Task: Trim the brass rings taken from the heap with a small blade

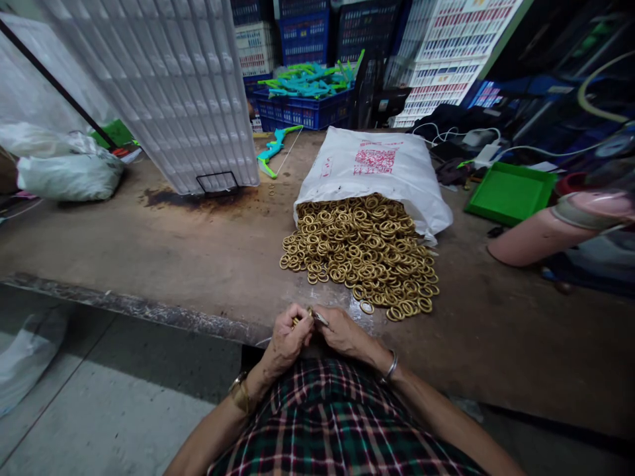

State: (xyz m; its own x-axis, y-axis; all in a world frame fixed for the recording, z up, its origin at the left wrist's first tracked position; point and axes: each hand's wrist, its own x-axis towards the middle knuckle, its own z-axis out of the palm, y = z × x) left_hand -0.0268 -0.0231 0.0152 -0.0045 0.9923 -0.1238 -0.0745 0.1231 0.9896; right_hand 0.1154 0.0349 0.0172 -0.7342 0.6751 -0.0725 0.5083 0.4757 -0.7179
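At the table's front edge my left hand (290, 336) is closed around gold-coloured rings (296, 321), mostly hidden by the fingers. My right hand (342, 332) pinches a small metal blade (321, 318) that meets the ring at my left fingertips. Both hands nearly touch. Just beyond them lies a large heap of gold-coloured rings (367, 254), spilling from the mouth of a white sack (342, 162) with red print. A single ring (366, 307) lies at the heap's near edge.
On the brown table (208, 258) a ribbed translucent panel (163, 92) stands at left, near a toy bow (278, 149) and a plastic bag (69, 173). At right are a green tray (513, 195) and a pink bottle (546, 231). Blue crates (305, 111) stand behind.
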